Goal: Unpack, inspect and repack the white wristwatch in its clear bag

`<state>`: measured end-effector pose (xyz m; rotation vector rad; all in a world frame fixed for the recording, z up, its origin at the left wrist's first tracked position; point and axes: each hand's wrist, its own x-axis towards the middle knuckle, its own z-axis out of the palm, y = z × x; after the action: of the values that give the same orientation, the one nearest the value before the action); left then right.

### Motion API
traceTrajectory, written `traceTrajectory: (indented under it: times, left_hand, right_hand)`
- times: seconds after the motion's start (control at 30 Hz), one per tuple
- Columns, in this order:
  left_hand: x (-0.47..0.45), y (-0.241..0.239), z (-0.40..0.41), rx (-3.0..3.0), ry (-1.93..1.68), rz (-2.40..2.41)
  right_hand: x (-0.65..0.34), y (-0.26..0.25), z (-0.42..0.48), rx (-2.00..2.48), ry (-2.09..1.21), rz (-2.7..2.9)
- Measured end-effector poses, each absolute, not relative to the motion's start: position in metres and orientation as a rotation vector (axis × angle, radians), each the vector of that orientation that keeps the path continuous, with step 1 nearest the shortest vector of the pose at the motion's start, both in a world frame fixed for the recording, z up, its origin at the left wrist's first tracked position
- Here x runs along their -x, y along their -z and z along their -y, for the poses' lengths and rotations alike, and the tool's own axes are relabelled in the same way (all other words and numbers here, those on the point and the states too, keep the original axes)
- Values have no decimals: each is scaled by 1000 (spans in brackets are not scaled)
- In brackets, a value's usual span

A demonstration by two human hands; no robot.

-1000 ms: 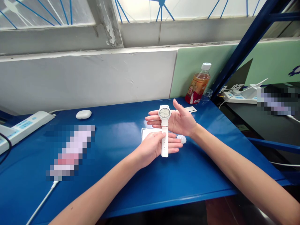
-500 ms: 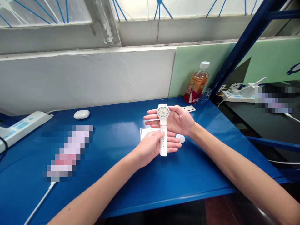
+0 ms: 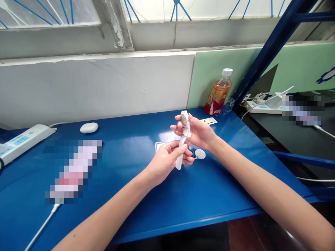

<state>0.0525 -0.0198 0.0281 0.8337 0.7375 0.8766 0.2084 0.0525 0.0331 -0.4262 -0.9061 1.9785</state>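
A white wristwatch (image 3: 184, 120) with a pale round dial is held above the desk, its dial turned toward the left. My left hand (image 3: 166, 158) pinches the lower strap between thumb and fingers. Around the watch case and upper strap, my right hand (image 3: 200, 130) has its fingers curled, the thumb by the case edge. Partly behind my left hand lies a flat white object (image 3: 157, 146), mostly hidden. A small round white tag (image 3: 200, 154) with a bead chain rests on the desk just right of my left fingertips.
On the blue desk (image 3: 125, 195) lie a white earbud case (image 3: 89, 127), a blurred-out phone (image 3: 78, 167) on a cable and a power strip (image 3: 26, 141) at left. A drink bottle (image 3: 218, 94) stands at the back right, near a white card (image 3: 209, 121).
The watch has turned from facing up to tilting left. My right hand, flat beneath it before, has curled its fingers around the case. My left hand keeps its pinch on the strap.
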Motion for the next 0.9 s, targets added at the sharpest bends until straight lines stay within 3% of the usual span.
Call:
traceTrajectory:
  times: [0.2,0.47,0.9]
  left_hand:
    - [-56,-29,23,-816,-813,-636]
    - [-57,-24,21,-861,-807,-712]
    - [-59,-24,21,-829,-749,-645]
  right_hand:
    - [-203,-21,-54,437,-1780,897]
    - [-206,-31,-48,319,-2078,1162]
    - [-208,-37,-50,356,-2132,1051]
